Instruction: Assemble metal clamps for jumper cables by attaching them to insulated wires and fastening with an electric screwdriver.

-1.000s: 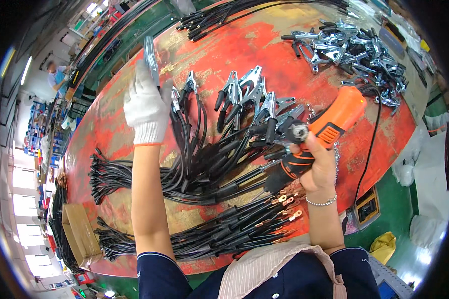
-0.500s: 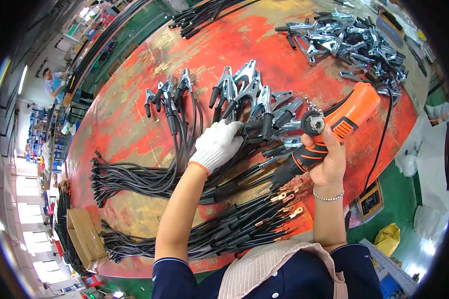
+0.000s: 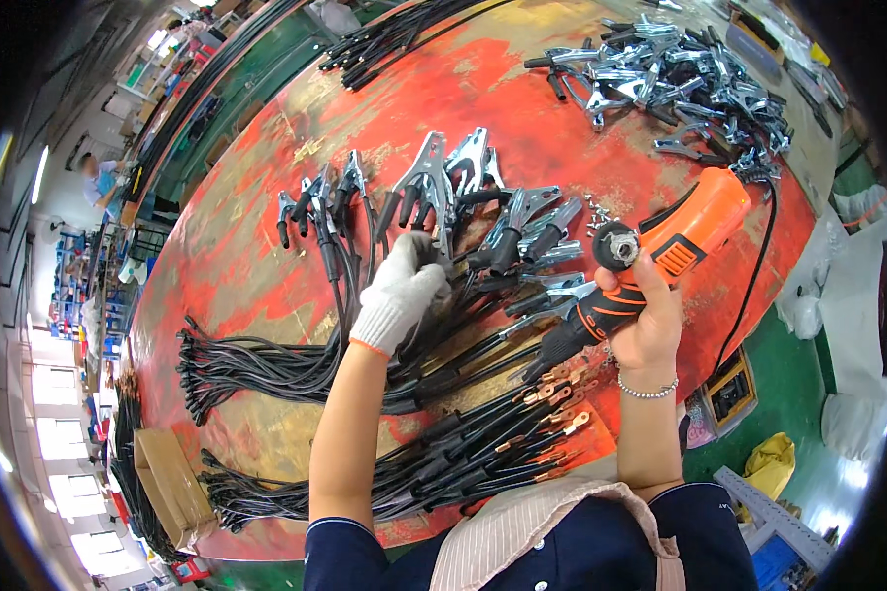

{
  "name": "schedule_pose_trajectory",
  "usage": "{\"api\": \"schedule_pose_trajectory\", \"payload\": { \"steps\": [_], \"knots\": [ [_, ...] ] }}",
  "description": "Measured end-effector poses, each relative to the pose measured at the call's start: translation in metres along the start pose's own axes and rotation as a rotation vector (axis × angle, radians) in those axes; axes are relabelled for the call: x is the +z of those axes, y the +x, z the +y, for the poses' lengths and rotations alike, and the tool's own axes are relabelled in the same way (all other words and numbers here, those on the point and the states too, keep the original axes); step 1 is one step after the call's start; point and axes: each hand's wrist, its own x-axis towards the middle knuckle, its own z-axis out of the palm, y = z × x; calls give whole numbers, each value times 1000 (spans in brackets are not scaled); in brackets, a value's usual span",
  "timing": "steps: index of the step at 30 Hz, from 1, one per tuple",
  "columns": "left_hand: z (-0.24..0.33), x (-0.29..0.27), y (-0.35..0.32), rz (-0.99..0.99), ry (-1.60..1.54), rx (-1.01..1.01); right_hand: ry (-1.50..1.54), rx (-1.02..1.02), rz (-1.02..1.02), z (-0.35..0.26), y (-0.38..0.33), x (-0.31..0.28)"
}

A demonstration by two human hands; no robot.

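Observation:
My left hand (image 3: 404, 291), in a white knit glove, reaches over black cables and closes on a metal clamp (image 3: 426, 192) with a black cable at the middle of the red table (image 3: 443, 94). My right hand (image 3: 646, 315), bare with a bead bracelet, grips an orange and black electric screwdriver (image 3: 660, 251), held tilted above the table with its chuck facing me. Finished clamps with cables (image 3: 315, 212) lie to the left of my gloved hand. Black cables with copper lugs (image 3: 522, 424) lie in front of me.
A heap of loose metal clamps (image 3: 680, 79) lies at the far right of the table. A bundle of black cables (image 3: 384, 39) sits at the far edge. A cardboard box (image 3: 172, 488) stands at the near left. Another person (image 3: 99, 177) is far off at left.
My left hand set a clamp with its cable down at the far left, then came back to the middle and took hold of another clamp. My right hand kept the screwdriver nearly still.

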Motion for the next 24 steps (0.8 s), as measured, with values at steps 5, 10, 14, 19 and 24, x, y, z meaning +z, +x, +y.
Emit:
{"api": "schedule_pose_trajectory", "payload": {
  "steps": [5,10,14,19,24],
  "knots": [
    [19,10,3,-86,-261,-49,-24,45,21,3,-3,2],
    [13,9,-7,148,114,240,-81,63,-67,2,-9,11],
    [53,-2,-54,-1,-435,91,-136,88,-143,2,-17,13],
    [42,-5,-88,-131,-632,-74,-133,143,-172,10,-24,24],
    [30,3,-97,-239,-717,-165,-121,131,-247,12,-27,30]
  ]
}}
